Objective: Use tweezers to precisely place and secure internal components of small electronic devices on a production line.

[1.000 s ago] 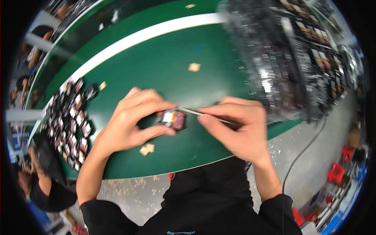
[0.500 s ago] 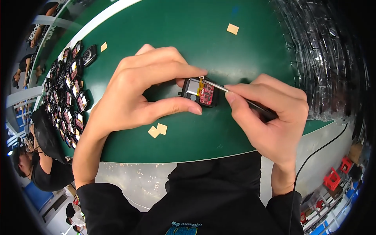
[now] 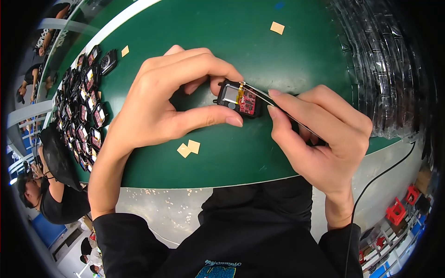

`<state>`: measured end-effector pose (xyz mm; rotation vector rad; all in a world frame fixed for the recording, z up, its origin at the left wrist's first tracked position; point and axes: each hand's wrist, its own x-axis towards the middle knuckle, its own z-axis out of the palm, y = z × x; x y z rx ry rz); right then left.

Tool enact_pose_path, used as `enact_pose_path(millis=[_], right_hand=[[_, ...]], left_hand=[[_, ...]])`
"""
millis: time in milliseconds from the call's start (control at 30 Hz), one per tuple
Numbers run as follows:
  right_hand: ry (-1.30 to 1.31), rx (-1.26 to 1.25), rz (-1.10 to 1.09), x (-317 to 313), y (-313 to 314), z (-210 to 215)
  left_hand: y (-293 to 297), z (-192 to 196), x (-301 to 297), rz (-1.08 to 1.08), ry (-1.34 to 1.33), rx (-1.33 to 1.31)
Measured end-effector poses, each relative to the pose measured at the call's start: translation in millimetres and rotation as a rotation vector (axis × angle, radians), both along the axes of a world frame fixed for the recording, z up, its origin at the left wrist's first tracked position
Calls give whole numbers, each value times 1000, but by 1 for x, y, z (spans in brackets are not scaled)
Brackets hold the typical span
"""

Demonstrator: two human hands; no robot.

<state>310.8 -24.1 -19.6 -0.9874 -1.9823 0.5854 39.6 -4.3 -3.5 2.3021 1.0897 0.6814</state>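
Observation:
Between the thumb and fingers of my left hand [image 3: 160, 102] is a small black device housing [image 3: 258, 107], its inside facing up. In it sit a silver cell [image 3: 231, 95], a red circuit board [image 3: 249, 101] and a strip of yellow tape between them. My right hand [image 3: 324, 134] is closed around metal tweezers [image 3: 260, 93]. Their tips meet the housing's upper edge, by a small white piece at the top of the yellow tape, close to my left index fingertip. Whether the tips grip that piece is too small to tell.
Many similar open housings [image 3: 82, 111] are heaped at the left of the green table [image 3: 222, 157]. Small tan squares [image 3: 193, 147] lie on it. Stacked clear plastic trays [image 3: 375, 69] stand at the right. A black cable [image 3: 371, 180] hangs at right; a co-worker [image 3: 51, 194] sits at left.
The tweezers' arms are now visibly apart, where they looked pressed together. My right fingers have loosened slightly. My left hand keeps hold of the housing, its index finger bent a little more.

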Motion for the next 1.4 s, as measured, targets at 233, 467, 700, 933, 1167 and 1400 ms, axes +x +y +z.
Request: enact_pose_path(millis=[233, 467, 700, 933, 1167, 1400], right_hand=[[18, -30, 28, -1, 1, 2], [87, -257, 72, 5, 5, 7], [65, -257, 94, 5, 5, 7], [71, -275, 95, 7, 3, 6], [55, -263, 125, 6, 5, 5], [57, -223, 96, 4, 3, 4]], left_hand=[[5, 1, -8, -61, -44, -77], [8, -1, -13, -101, -73, -157], [8, 2, -15, -124, -12, -130], [9, 1, -12, -147, -24, -139], [9, 6, -12, -146, 37, -122], [13, 6, -12, -204, 55, -68]])
